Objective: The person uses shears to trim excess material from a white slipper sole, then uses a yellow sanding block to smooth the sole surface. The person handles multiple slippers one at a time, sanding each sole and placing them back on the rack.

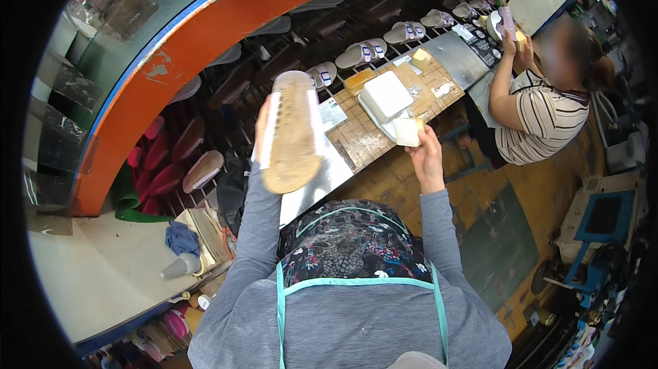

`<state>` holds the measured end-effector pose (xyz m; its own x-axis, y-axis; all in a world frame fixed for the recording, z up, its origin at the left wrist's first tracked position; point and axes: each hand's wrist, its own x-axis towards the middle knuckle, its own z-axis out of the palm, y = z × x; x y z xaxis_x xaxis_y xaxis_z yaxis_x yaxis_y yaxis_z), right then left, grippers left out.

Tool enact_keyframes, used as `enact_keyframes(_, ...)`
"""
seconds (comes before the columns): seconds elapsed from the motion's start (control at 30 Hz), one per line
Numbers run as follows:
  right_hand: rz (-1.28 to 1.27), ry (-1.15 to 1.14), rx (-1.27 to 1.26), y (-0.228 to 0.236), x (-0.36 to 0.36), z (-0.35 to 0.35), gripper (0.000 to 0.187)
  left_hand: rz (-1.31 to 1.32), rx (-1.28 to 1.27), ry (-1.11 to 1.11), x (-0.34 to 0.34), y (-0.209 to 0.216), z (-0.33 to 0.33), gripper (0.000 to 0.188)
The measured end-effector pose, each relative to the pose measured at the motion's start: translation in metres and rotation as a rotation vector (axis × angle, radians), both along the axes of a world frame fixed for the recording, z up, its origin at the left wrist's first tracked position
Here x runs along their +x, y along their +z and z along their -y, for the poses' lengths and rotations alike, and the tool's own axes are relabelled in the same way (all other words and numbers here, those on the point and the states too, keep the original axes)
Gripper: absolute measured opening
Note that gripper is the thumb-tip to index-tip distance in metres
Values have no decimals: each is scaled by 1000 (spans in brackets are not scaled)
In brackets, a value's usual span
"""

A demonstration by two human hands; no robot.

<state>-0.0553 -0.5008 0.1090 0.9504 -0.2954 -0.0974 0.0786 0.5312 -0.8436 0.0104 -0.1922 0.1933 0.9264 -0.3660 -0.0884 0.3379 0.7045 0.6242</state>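
Note:
My left hand [262, 126] is closed around the side of a sandal [293, 139], held up with its tan underside facing me and pale strap material along both edges. Most of its fingers are hidden behind the sandal. Between the fingertips of my right hand [426, 158] is a white and pale yellow sponge block [408, 132]. It is close to the near side of a white plastic tub [386, 97] that stands on a worn, gridded work board [356, 144].
Behind the board runs a rack with several pale sandals [361, 53] under an orange arch [164, 47]. Yellow sponges [422, 58] lie on the board. To the right, a co-worker in a striped shirt [545, 126] holds a sandal. A cream counter [103, 280] is at the left.

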Motion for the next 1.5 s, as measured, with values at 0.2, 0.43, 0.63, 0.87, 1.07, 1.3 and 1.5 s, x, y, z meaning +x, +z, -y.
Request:
enact_keyframes(0.2,534,172,-835,107,-42,-69,43,-87,110,16,18,-7,51,48)
enact_keyframes(0.43,647,244,-1190,135,-57,-93,45,18,171,140,-1,13,56,36)
enact_keyframes(0.63,690,-140,-1160,139,-23,-88,46,103,221,173,-25,24,62,29)
enact_keyframes(0.87,686,-103,-1183,146,-14,-86,44,151,231,191,-31,26,63,31)
enact_keyframes(1.07,700,-83,-1208,148,-12,-78,42,254,299,177,-24,29,65,33)
enact_keyframes(1.3,673,-43,-1183,139,-22,-81,42,253,335,217,-14,43,74,35)
enact_keyframes(1.5,666,-6,-1173,134,-32,-80,42,174,312,292,1,47,85,31)
